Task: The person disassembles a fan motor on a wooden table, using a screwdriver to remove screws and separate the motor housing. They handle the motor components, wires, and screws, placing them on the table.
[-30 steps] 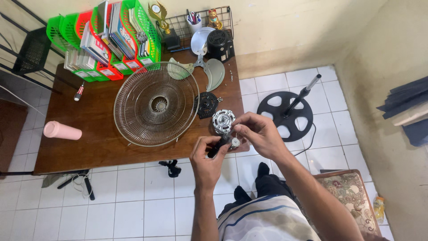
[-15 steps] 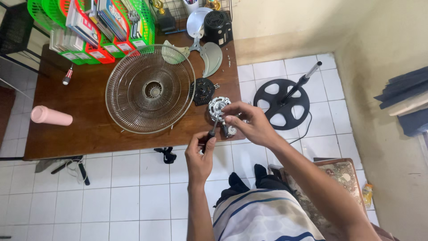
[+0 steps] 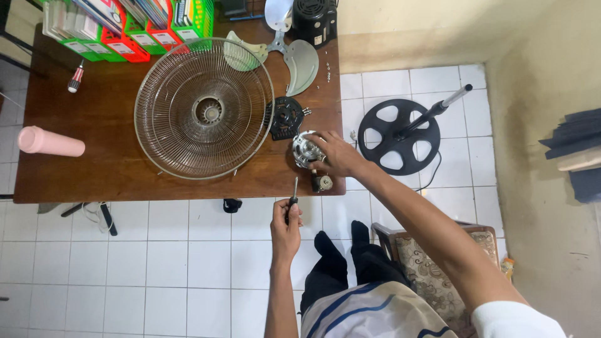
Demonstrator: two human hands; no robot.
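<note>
- The wooden surface (image 3: 94,169) fills the upper left of the view, its near edge running at 9 to 3 o'clock just above the person's knees.
- A round wire fan guard (image 3: 204,107) lies flat on it, dish side up, well clear of the work at its 3 o'clock.
- On the tiled floor at 2 o'clock sits a black fan base (image 3: 393,136) with its pole tilted away (set aside, apparently, so it does not crowd the surface).
- Pale fan blades (image 3: 294,53) and a black motor housing (image 3: 314,20) rest at 12 o'clock; a black back cover (image 3: 286,117) lies just beside the guard.
- A pink bottle (image 3: 49,141) lies on its side at 9 o'clock.
- The right hand (image 3: 338,155) is closed over a silvery fan motor (image 3: 305,150) near the surface's front right corner, pinning it steady.
- The left hand (image 3: 285,226) is wrapped around a screwdriver (image 3: 293,199), tip pointing up toward the motor, held off the edge.
- A small metal part (image 3: 322,182) sits just below the motor.
</note>
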